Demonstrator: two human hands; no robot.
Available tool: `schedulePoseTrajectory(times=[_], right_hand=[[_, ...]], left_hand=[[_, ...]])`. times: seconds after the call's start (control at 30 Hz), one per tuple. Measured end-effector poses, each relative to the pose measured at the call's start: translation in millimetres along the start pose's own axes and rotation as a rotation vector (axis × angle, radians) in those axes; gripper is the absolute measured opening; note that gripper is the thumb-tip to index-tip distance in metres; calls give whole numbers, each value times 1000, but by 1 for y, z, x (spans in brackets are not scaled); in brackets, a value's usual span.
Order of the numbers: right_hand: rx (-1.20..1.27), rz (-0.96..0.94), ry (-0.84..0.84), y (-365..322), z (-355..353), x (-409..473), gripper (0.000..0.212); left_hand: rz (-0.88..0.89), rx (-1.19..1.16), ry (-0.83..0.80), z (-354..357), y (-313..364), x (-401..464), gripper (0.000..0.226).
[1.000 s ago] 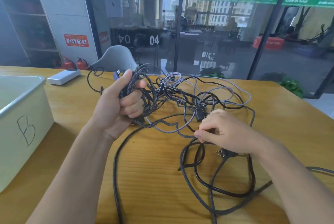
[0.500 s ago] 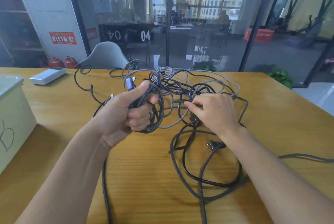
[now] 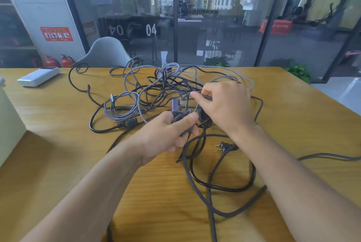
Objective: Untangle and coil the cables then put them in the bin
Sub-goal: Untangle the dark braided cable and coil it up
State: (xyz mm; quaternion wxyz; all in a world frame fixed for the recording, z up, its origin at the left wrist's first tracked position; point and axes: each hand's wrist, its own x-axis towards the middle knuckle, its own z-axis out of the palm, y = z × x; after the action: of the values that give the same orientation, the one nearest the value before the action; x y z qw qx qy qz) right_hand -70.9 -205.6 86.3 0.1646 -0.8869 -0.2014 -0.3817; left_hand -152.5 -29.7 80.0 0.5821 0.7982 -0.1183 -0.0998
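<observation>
A person's left hand [image 3: 172,132] is gripping a bunch of braided cable [image 3: 180,115] above a wooden table [image 3: 58,124], the fingers curled round it and the thumb lying across the top; a grey connector [image 3: 175,105] is sticking up just beyond the thumb tip; the right hand [image 3: 227,106] is reaching in from the other side, its thumb and forefinger pinching a dark braided strand [image 3: 205,96] just beyond and to the right of the left thumb, the remaining fingers curling under and partly hidden; the tangle of cables [image 3: 156,89] is spreading over the table beyond and to the left of both sets of fingers, grey braided loops [image 3: 121,108] lying to the left of the left hand's knuckles; black loops [image 3: 224,187] are lying on the table on the near side of the fingers, between the two forearms; a two-pin plug [image 3: 223,147] is resting just beside the right wrist, pins pointing left; the bin [image 3: 7,124] is standing at the far left, cut off by the frame edge so that only part of one pale wall is showing and its inside cannot be seen; a white box [image 3: 38,76] is lying at the table's far left edge; one cable [image 3: 332,156] is running off the right edge of the frame, its end out of sight; which strands belong to which cable inside the knot is hard to make out.
</observation>
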Motion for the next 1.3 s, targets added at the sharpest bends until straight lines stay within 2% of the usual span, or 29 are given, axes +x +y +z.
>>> schedulePoseTrajectory(times=[0.2,0.33,0.43,0.5,0.57,0.67,0.77,0.83,0.93,1.0,1.13,1.2,1.3], right_hand=[[202,45,-3,-18,-16,-8,41],[388,-37,-154,-37,-23,-19,41],[454,-142,-272,-46,-26,-27,35],[513,-182,-341,-48,-25,-30,28],[585,-167,-380,-47,-24,-31,20],[684,-6,-381,-37,-23,-27,4],[480,73,-409,-23,-16,-23,22],[270,51,-502,-17,-7,-24,40],[183,-19,-660,-13,3,-28,52],[198,-82,-711,-9,4,-28,46],[227,-217,-686,2,0,-23,23],[368,-176,-730,9,-3,-21,15],[570,-46,-801,16,-6,-17,14]], left_hand=[[22,-73,184,7,-8,10,47],[30,-160,308,-6,-11,11,64],[8,-327,399,-24,-18,11,43],[8,-371,423,-30,-23,12,45],[29,-345,409,-28,-23,11,44],[57,-255,347,-25,-19,7,45],[62,-260,331,-28,-17,4,44],[70,-311,305,-27,-16,3,46],[90,-391,277,-25,-13,1,46],[104,-451,275,-27,-10,0,43],[123,-511,269,-34,-7,-3,41],[132,-520,275,-38,-8,-2,41],[140,-530,293,-42,-8,-3,43]])
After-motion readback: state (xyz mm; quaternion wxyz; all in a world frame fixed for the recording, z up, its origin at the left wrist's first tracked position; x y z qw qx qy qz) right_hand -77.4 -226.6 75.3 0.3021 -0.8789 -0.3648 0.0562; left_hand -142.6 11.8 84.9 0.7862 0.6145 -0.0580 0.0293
